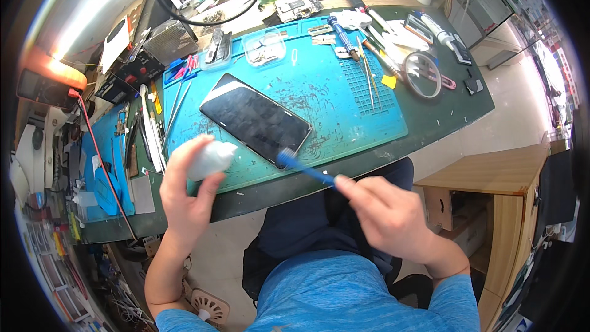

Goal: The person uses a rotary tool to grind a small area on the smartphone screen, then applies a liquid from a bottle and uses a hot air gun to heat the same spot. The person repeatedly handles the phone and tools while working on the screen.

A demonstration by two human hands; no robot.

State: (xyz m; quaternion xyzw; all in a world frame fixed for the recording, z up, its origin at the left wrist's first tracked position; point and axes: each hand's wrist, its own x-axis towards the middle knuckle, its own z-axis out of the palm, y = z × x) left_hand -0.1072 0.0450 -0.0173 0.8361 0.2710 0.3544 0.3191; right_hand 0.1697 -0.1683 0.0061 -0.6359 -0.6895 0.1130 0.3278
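A smartphone (255, 117) with a dark screen lies slantwise on the blue work mat (332, 95). My right hand (390, 215) is closed round the handle of a blue brush (310, 170), which looks like a toothbrush. Its bristle head is at the phone's near right corner; whether it touches cannot be told. My left hand (189, 187) grips a small whitish squeeze bottle (211, 160) between thumb and fingers, tilted with its tip toward the right. The bottle is just left of the phone, over the mat's near edge.
Clear plastic boxes (265, 47) of small parts stand behind the phone. Tweezers (369, 77), a blue screwdriver (343, 37) and a magnifying glass (421, 75) lie to the right. At left are an orange multimeter (52, 81) with a red lead and more tools. A black cable loop hangs overhead.
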